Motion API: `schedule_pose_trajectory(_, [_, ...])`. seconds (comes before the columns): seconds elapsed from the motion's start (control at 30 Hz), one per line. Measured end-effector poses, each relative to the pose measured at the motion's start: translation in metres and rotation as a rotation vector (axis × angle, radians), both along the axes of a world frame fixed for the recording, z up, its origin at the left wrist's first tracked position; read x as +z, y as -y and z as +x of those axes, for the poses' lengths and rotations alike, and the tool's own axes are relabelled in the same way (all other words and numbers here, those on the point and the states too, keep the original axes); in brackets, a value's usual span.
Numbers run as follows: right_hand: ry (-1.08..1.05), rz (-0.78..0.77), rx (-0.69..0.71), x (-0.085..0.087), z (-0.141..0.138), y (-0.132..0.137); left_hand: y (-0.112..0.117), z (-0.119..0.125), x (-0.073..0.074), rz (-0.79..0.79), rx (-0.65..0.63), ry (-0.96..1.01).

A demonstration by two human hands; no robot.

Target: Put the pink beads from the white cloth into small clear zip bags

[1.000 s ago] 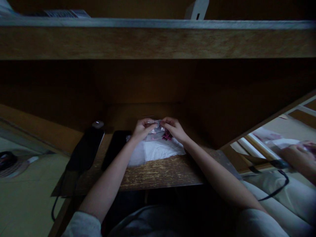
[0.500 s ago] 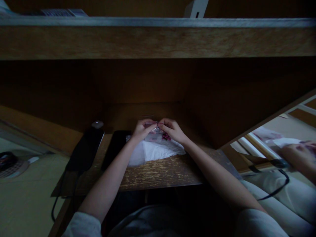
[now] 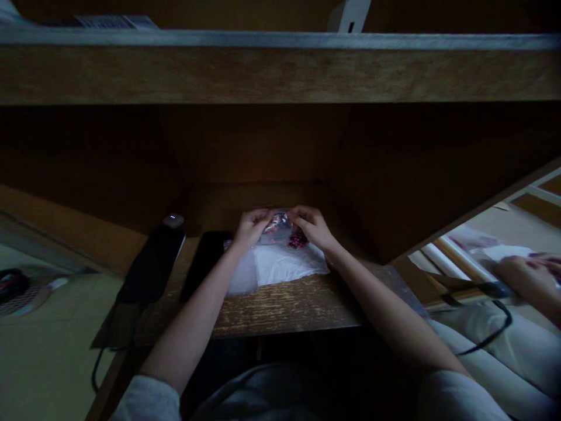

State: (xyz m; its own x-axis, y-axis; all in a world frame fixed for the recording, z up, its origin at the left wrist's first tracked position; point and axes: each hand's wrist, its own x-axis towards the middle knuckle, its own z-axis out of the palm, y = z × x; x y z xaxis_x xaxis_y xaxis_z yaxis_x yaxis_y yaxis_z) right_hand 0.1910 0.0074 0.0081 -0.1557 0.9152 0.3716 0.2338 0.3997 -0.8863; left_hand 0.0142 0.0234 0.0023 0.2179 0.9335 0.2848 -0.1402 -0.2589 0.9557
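My left hand (image 3: 249, 227) and my right hand (image 3: 312, 225) pinch the top of a small clear plastic bag (image 3: 277, 228) between them, over the far part of a worn wooden desk (image 3: 284, 307). Small pink-red pieces (image 3: 297, 239) sit in the bag's lower right corner. Under the bag lies a white sheet or larger white bag (image 3: 274, 266). Both hands have their fingers curled shut on the bag's upper edge. The light is dim.
Two dark flat devices (image 3: 153, 263) (image 3: 205, 260) lie left of the white sheet, one with a cable hanging off the desk edge. A small lit object (image 3: 173, 220) sits behind them. A shelf (image 3: 280, 67) overhangs. Another person's hand (image 3: 532, 279) works at the right.
My hands have lifted the clear bag slightly and drawn a little apart along its top edge. The other person's hand at the right has shifted slightly.
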Motion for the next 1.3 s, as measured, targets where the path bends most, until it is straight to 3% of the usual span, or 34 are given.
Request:
schedule_pose_trajectory(0.13, [-0.029, 0.008, 0.013, -0.001, 0.0, -0.002, -0.004, -0.002, -0.004, -0.004, 0.028, 0.008])
schedule_pose_trajectory(0.3, [0.098, -0.037, 0.215, -0.009, 0.002, -0.005, -0.007, -0.004, -0.007, -0.007, 0.145, 0.043])
schedule_pose_trajectory(0.37, [0.14, -0.047, 0.234, -0.013, 0.003, -0.007, -0.008, -0.004, -0.006, 0.007, 0.163, 0.027])
schedule_pose_trajectory(0.5, [0.125, -0.01, 0.125, -0.021, 0.007, -0.015, -0.01, -0.004, -0.008, 0.086, 0.197, -0.009])
schedule_pose_trajectory(0.7, [0.07, -0.035, -0.104, -0.037, 0.019, -0.033, -0.016, -0.007, -0.016, 0.227, 0.347, -0.127])
schedule_pose_trajectory(0.93, [0.382, -0.086, -0.222, -0.037, 0.022, -0.036, -0.012, -0.009, -0.011, 0.331, 0.456, -0.201])
schedule_pose_trajectory(1.1, [0.688, -0.04, -0.305, -0.026, 0.024, -0.031, -0.009, -0.018, 0.011, 0.447, 0.505, -0.21])
schedule_pose_trajectory(1.3, [0.859, 0.111, -0.205, -0.018, 0.018, -0.018, 0.005, -0.047, 0.067, 0.579, 0.492, -0.249])
